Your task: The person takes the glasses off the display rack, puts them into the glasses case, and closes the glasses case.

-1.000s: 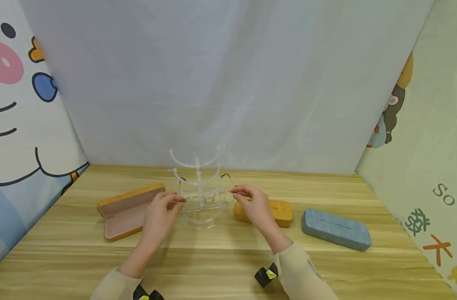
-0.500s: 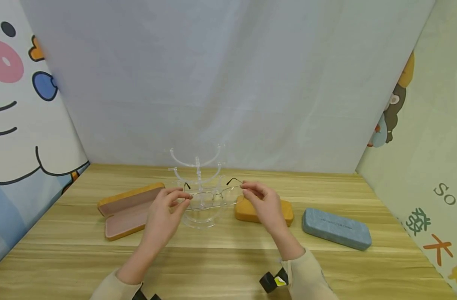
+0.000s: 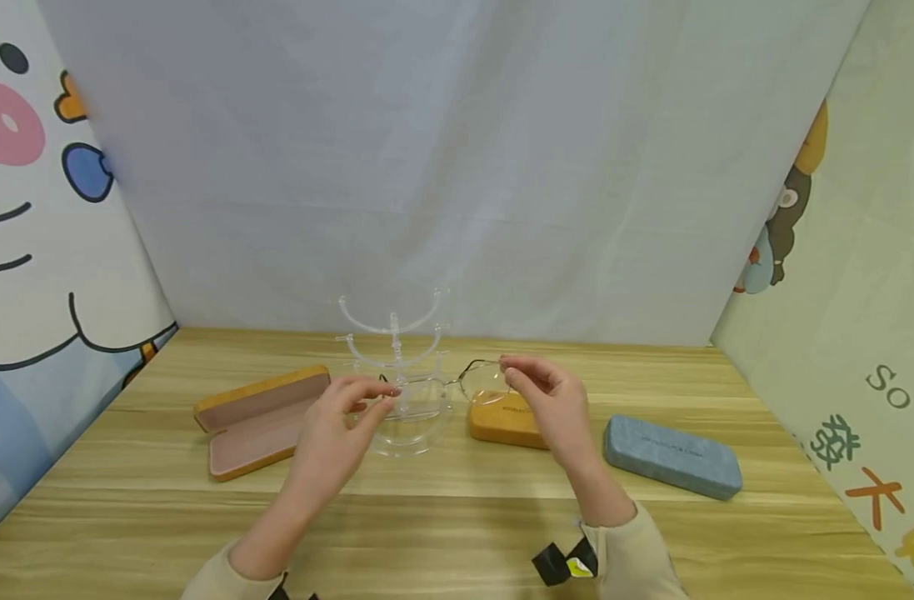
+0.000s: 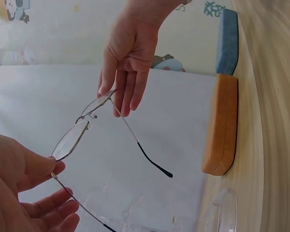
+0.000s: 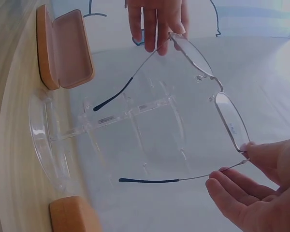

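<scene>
A pair of thin metal-framed eyeglasses (image 3: 448, 382) is held up by both hands, its dark-tipped temples unfolded and pointing away from me. My left hand (image 3: 338, 429) pinches the left end of the frame between thumb and index finger. At the other end, my right hand (image 3: 552, 406) pinches the right rim near its hinge. Just behind the glasses stands a clear acrylic display stand (image 3: 397, 329) with curved tiers. In the right wrist view, the eyeglasses (image 5: 221, 92) are apart from the stand (image 5: 130, 114), and a small mark shows on one lens.
An open orange glasses case (image 3: 257, 421) with a pink lining lies at left. A closed orange case (image 3: 505, 421) sits behind my right hand, and a closed blue case (image 3: 671, 456) lies farther right. The wooden table (image 3: 427, 533) ends at a pale curtain (image 3: 457, 167).
Both hands have drawn the eyeglasses toward the right and away from the stand's tiers, the right hand moving farther. The cases and the stand stay where they were.
</scene>
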Demonstrator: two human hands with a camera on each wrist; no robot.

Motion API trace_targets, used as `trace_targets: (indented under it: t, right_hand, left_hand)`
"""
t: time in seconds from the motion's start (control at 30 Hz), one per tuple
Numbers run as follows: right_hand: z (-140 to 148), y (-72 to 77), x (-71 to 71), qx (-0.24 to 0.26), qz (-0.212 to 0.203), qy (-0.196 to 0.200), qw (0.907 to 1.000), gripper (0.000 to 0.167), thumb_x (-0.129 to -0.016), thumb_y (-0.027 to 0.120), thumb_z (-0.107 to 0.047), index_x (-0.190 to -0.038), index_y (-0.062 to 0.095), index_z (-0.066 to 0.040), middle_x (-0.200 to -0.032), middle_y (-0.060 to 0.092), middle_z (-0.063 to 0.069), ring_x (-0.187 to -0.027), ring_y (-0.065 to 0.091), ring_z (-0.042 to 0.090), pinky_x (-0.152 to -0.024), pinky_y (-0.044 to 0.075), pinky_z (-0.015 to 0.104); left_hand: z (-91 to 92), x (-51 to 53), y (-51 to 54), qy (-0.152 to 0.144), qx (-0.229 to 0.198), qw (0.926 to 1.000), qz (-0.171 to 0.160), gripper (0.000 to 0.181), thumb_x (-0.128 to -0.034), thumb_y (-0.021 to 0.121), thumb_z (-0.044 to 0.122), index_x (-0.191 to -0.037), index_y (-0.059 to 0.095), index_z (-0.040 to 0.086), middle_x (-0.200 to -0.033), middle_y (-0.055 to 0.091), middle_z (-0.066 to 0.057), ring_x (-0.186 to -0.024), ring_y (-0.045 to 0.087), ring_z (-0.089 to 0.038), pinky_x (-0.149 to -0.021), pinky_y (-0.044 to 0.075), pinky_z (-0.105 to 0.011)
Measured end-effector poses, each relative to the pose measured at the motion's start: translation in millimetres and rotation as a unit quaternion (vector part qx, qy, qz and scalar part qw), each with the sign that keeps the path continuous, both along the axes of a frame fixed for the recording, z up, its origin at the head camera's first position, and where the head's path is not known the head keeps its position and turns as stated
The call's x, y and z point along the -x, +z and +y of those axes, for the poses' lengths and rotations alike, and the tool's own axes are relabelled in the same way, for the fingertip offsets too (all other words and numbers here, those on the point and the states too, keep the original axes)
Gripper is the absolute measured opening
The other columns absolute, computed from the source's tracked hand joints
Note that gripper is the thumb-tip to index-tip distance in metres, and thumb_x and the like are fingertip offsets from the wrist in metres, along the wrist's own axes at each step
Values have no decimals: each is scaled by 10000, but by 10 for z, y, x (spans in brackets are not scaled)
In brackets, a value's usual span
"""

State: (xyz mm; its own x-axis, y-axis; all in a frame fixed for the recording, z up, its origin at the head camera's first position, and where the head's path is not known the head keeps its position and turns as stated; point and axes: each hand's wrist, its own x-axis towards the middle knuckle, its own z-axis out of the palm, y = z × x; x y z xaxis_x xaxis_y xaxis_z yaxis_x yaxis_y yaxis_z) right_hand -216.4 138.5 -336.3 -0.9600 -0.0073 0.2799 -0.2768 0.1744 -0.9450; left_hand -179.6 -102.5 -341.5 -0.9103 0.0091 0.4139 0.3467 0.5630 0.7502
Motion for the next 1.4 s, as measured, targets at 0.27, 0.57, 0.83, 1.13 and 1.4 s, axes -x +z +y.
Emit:
trace_targets:
  t: [0.27, 0.57, 0.83, 1.13, 1.4]
  right_hand:
    - [101, 94, -78, 47, 114, -220, 9997, 254, -874, 612, -154, -1097, 634, -35, -1106, 640, 101, -957, 606, 76, -838, 483, 198]
    - [141, 87, -127, 78, 286, -311, 9991, 254, -872, 614, -153, -1093, 644, -32, -1101, 638, 142, -943, 615, 66, -828, 487, 188]
    - [173, 160, -188, 276, 509, -309, 9978, 266, -870, 618, -174, -1091, 647, -29, -1025, 669, -28, -969, 609, 94, -857, 478, 202]
    - [207, 226, -246, 554, 906, -408, 9935, 228, -865, 618, -123, -1041, 648, 19, -1009, 666, -32, -947, 607, 153, -816, 493, 204]
    - [199, 229, -267, 582, 1211, -518, 9896, 182, -842, 636, -76, -964, 658, 57, -1104, 614, 119, -948, 609, 127, -820, 495, 206]
  left_hand:
    - [121, -1, 68, -189, -202, 9992, 300, 135, -848, 645, 162, -971, 694, 135, -1006, 603, 7, -904, 585, -126, -764, 510, -302]
    - [183, 25, 98, -260, -696, 9960, 502, 135, -848, 642, 130, -971, 696, 120, -942, 605, 14, -880, 575, -85, -774, 506, -237]
    - [210, -33, 253, -201, -659, 9944, 801, 137, -835, 657, 120, -961, 707, 136, -956, 622, 28, -864, 581, -96, -740, 501, -250]
    - [252, -38, 341, -361, -783, 9928, 826, 151, -843, 645, 110, -981, 699, 134, -1090, 575, 13, -991, 567, -121, -856, 483, -266]
    - [297, 108, 236, -317, -1237, 9910, 399, 127, -857, 626, 105, -961, 695, 84, -1114, 602, -32, -1015, 577, -140, -845, 497, -258]
